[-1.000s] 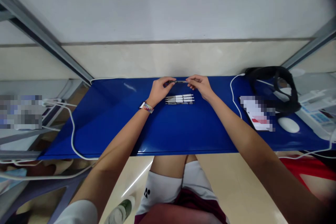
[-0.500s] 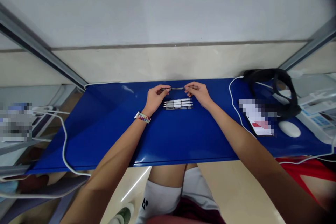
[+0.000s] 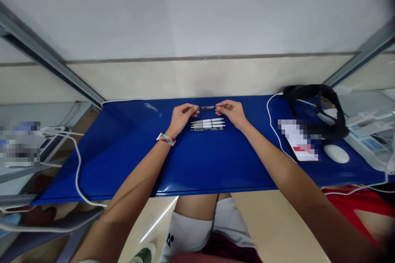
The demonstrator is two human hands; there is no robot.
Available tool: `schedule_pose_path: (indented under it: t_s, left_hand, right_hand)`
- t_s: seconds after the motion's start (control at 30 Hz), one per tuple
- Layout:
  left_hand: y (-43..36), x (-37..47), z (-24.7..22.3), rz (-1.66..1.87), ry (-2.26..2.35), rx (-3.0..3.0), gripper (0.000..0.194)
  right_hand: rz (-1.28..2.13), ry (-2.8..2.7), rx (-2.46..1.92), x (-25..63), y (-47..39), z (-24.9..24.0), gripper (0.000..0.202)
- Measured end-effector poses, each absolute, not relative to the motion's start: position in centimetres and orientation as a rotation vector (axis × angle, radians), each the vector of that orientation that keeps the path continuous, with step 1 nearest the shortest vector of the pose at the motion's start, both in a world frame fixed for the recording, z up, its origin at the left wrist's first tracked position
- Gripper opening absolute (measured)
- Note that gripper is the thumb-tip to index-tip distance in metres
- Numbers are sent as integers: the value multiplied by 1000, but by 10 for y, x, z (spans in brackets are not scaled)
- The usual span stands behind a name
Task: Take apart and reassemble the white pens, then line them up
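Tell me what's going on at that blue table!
Somebody's left hand and right hand are holding a dark pen sideways, one at each end. Closer to the body, a row of pens lies on the blue table. A white computer mouse sits off to the right.

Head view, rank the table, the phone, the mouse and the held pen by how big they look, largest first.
1. Table
2. Phone
3. Mouse
4. Held pen, partly covered

The left hand (image 3: pixel 180 117) and right hand (image 3: pixel 235 114) partly cover the held pen (image 3: pixel 207 107); pixelation obscures the phone screen (image 3: pixel 300 144); the bottom edge crops a green-and-white object (image 3: pixel 144 254).
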State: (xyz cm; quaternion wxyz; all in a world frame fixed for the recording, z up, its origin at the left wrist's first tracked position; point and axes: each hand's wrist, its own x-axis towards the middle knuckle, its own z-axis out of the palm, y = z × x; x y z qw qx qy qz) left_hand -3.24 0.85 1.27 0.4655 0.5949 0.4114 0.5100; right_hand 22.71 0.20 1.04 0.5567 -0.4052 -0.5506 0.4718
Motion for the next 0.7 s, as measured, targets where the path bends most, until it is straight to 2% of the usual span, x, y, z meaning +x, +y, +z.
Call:
schedule_pose_path:
  t_s: [0.1, 0.27, 0.33, 0.43, 0.57, 0.63, 0.7]
  left_hand:
    - [9, -34, 13, 1259, 1080, 1499, 46]
    - [8, -34, 15, 1207, 1194, 1548, 70]
    - [9, -34, 14, 1215, 1158, 1512, 68]
    - [12, -36, 13, 1258, 1067, 1447, 43]
    - [15, -39, 12, 1288, 1023, 1469, 33]
    - [14, -40, 13, 1267, 1033, 1481, 38]
    - [13, -40, 14, 1228, 1051, 1505, 56]
  right_hand:
    - [1117, -1321, -953, 225, 1, 11, 48]
    - [1139, -1307, -942, 226, 2, 12, 46]
    - [1138, -1274, -942, 228, 3, 13, 46]
    - [1131, -1222, -954, 228, 4, 12, 47]
    - [1156, -1227, -956, 229, 5, 10, 48]
    - [1169, -1249, -953, 228, 4, 10, 46]
    - [1172, -1271, -957, 228, 4, 10, 45]
